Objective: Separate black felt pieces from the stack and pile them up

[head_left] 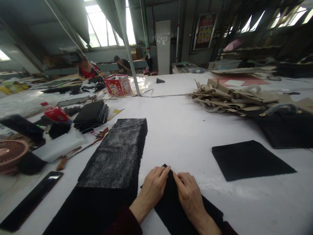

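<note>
Hands of one person meet on a black fabric piece (170, 202) lying on the white tabletop (186, 130), just right of a long stack of black fabric (117, 153). The left hand (153, 187) and right hand (189, 195) each keep a grip pinched on the piece's far corner, fingertips almost touching. Well right of the stack lies a flat black fabric square (249, 160); far right of the stack, beige bags (227, 98) sit heaped.
</note>
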`<action>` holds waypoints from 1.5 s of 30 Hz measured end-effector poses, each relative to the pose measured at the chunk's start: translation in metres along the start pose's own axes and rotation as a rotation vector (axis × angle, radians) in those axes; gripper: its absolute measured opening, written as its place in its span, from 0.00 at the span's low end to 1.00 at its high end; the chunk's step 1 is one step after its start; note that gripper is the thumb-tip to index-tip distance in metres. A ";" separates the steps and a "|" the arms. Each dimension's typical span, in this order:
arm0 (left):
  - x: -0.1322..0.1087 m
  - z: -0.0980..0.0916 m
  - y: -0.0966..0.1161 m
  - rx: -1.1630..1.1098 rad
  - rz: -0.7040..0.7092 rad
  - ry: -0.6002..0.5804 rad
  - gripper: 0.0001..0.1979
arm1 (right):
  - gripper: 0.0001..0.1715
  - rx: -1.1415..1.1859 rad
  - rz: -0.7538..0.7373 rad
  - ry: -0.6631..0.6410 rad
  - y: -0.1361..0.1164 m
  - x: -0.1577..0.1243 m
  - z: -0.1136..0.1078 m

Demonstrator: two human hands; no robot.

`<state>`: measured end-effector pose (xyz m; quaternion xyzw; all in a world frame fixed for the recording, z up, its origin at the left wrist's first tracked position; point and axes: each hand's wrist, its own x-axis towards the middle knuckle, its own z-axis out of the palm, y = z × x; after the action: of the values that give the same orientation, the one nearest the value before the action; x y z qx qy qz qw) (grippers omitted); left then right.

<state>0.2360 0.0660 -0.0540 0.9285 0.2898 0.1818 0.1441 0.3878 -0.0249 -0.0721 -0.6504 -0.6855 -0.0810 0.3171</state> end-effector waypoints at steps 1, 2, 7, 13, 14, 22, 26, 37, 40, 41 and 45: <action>0.000 0.001 -0.001 0.010 0.008 -0.013 0.25 | 0.19 -0.013 -0.007 -0.010 -0.001 0.000 0.000; 0.000 0.001 -0.001 0.021 0.014 -0.026 0.27 | 0.19 -0.024 -0.013 -0.020 -0.001 -0.001 0.001; 0.001 0.000 -0.002 0.068 0.019 -0.060 0.28 | 0.20 -0.060 -0.026 -0.061 0.000 -0.003 0.004; 0.000 0.003 -0.004 0.095 0.003 -0.018 0.27 | 0.22 -0.068 -0.024 -0.059 0.000 -0.003 0.005; 0.001 0.003 -0.005 0.097 0.002 -0.013 0.26 | 0.22 -0.066 -0.024 -0.062 -0.001 -0.002 0.005; 0.000 0.005 -0.006 0.091 -0.017 -0.018 0.27 | 0.23 -0.062 -0.018 -0.080 -0.001 -0.002 0.005; 0.000 0.006 -0.006 0.086 -0.029 -0.028 0.26 | 0.23 -0.058 -0.022 -0.073 0.000 -0.003 0.006; 0.001 0.007 -0.006 0.073 -0.056 -0.057 0.25 | 0.23 -0.071 -0.036 -0.056 0.000 0.000 0.006; -0.001 0.008 -0.007 0.078 -0.053 -0.050 0.25 | 0.22 -0.082 -0.045 -0.048 0.000 0.000 0.006; -0.001 0.008 -0.006 0.082 -0.053 -0.050 0.25 | 0.21 -0.085 -0.049 -0.044 0.000 0.001 0.006; 0.000 0.008 -0.005 0.098 -0.057 -0.050 0.24 | 0.20 -0.093 -0.069 -0.026 0.000 0.001 0.007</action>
<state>0.2366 0.0684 -0.0626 0.9301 0.3211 0.1397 0.1108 0.3855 -0.0204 -0.0766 -0.6412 -0.7073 -0.1150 0.2745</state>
